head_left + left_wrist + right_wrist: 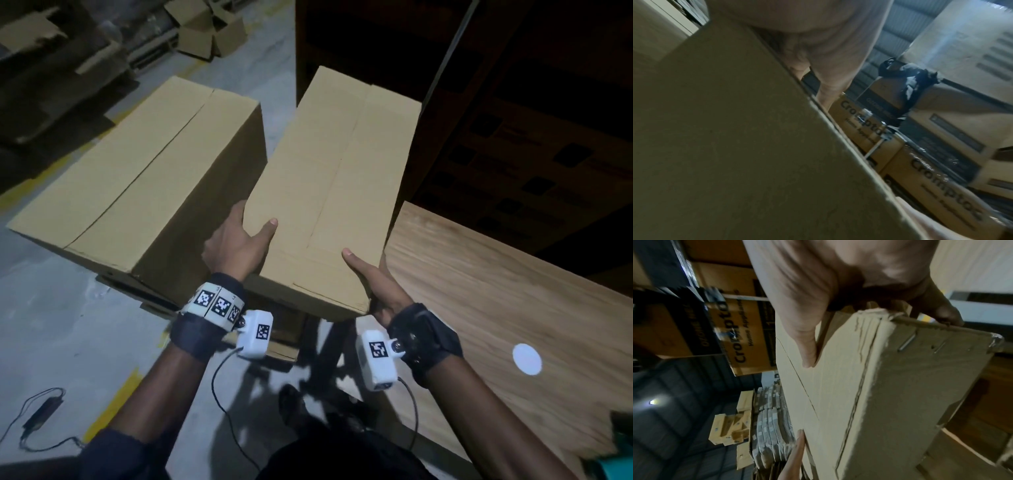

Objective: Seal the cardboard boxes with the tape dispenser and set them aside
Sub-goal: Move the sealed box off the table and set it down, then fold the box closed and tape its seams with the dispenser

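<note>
head view: my left hand (236,240) and right hand (375,277) grip the near end of a closed cardboard box (337,178), thumbs on top, fingers curled under its corners. it hangs between a second box (137,171) on my left and the wooden table (496,308) on my right. left wrist view: my thumb (830,68) lies along the box's (725,138) edge. right wrist view: my thumb (803,340) presses the top flap, and my fingers (941,309) wrap the box's (900,394) corner.
</note>
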Demonstrator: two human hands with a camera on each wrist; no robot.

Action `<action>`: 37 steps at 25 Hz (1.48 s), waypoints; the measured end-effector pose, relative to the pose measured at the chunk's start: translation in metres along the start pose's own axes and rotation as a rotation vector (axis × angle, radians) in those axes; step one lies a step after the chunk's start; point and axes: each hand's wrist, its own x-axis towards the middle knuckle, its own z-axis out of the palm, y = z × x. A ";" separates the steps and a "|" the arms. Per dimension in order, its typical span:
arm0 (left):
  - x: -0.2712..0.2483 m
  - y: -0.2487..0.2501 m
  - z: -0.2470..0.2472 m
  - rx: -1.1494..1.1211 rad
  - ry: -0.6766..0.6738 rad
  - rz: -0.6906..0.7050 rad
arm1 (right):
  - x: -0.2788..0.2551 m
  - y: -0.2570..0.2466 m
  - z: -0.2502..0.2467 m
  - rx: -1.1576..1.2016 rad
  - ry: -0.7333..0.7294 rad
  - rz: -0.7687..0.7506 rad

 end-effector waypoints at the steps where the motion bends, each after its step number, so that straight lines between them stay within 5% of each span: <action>1: -0.010 0.009 0.008 -0.022 -0.025 0.024 | -0.012 -0.004 -0.017 -0.016 0.015 -0.015; 9: -0.093 0.073 0.111 -0.199 -0.273 0.263 | -0.128 0.010 -0.173 -0.043 0.188 0.041; 16: -0.194 0.131 0.243 -0.201 -0.491 0.257 | -0.199 0.039 -0.324 -0.013 0.337 -0.010; 22: -0.270 0.193 0.329 -0.281 -0.476 0.178 | -0.229 0.052 -0.447 -0.015 0.389 -0.111; 29: -0.297 0.215 0.362 -0.471 -0.404 -0.031 | -0.221 0.033 -0.498 -0.132 0.333 -0.115; 37: -0.251 0.229 0.342 -0.487 -0.556 -0.032 | -0.268 0.053 -0.493 -0.229 0.390 -0.074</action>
